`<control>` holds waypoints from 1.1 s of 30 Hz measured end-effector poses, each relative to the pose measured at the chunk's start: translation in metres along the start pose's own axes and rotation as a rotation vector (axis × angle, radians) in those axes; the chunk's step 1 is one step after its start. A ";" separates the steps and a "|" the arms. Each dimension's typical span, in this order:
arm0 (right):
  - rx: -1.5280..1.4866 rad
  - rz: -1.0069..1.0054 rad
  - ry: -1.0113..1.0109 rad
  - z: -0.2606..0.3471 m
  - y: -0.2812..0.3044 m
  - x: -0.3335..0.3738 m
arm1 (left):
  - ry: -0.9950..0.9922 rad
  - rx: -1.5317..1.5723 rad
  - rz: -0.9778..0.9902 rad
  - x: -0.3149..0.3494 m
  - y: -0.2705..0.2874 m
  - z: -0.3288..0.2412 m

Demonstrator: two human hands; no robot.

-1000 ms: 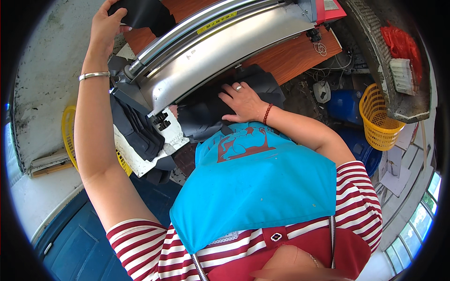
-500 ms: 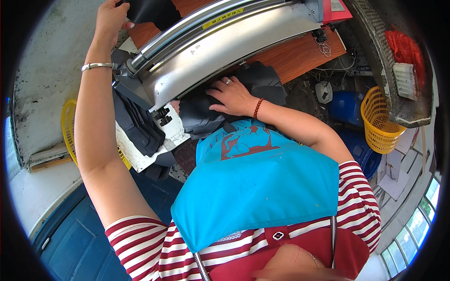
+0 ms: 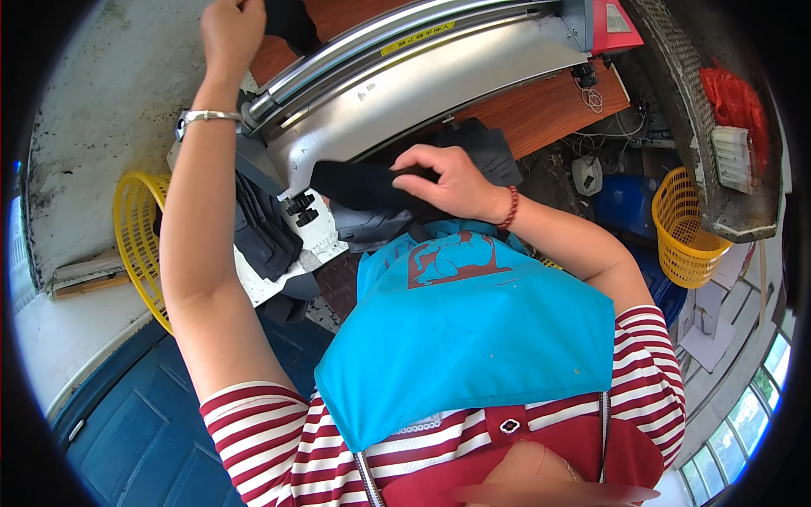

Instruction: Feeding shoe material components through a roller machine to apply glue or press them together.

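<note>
Currently your right hand (image 3: 460, 182) has a thin black sheet (image 3: 351, 184) pinched, thumb and fingers clamped on it. It's just off the near edge of the steel guard plate (image 3: 380, 97), overlapping the loose dark sheets (image 3: 486, 152) in view; can't tell if they touch. Your left hand (image 3: 232, 38) is beside a second black sheet (image 3: 289, 24), near the left edge of the wood-grain tabletop (image 3: 541, 118). Fingertips cut off by the frame, so can't tell whether they grip it. Stacked dark pieces (image 3: 262, 228) lie along the left edge of the white board (image 3: 328, 241). Coiled cable (image 3: 592, 100) near the tabletop's right edge.
</note>
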State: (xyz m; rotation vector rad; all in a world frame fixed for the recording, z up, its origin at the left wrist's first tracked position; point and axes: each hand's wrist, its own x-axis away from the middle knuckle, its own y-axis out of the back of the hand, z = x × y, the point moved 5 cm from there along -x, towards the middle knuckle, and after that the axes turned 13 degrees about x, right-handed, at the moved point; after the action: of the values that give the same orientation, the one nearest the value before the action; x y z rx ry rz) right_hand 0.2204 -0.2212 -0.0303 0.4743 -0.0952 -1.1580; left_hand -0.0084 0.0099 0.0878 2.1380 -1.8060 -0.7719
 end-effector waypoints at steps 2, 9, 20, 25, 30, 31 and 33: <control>-0.296 -0.042 -0.229 -0.002 0.021 -0.007 | -0.550 -0.212 0.109 0.019 -0.019 -0.007; -0.092 -0.120 -0.418 -0.019 0.051 -0.049 | 0.164 -0.290 0.599 0.033 -0.064 0.057; 0.638 -0.106 -0.307 -0.025 0.080 -0.088 | 0.395 -0.131 0.594 0.008 -0.076 0.080; 0.717 -0.309 0.301 0.016 0.053 -0.037 | 0.457 0.081 0.231 -0.028 -0.051 0.080; 0.790 0.187 0.303 -0.018 -0.052 -0.011 | 0.496 0.326 0.090 -0.055 -0.010 0.019; 0.777 0.197 0.314 -0.027 -0.066 -0.012 | 0.495 0.319 0.086 -0.052 0.001 0.008; 0.875 0.122 0.189 -0.050 -0.081 -0.020 | 0.347 0.351 0.092 -0.047 0.019 -0.020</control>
State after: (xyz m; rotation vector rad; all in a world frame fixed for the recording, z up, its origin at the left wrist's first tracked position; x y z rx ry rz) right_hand 0.1586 -0.2135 -0.1051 1.3266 -0.4697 -0.9023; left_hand -0.0183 0.0485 0.1248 2.1976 -1.9357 -0.0513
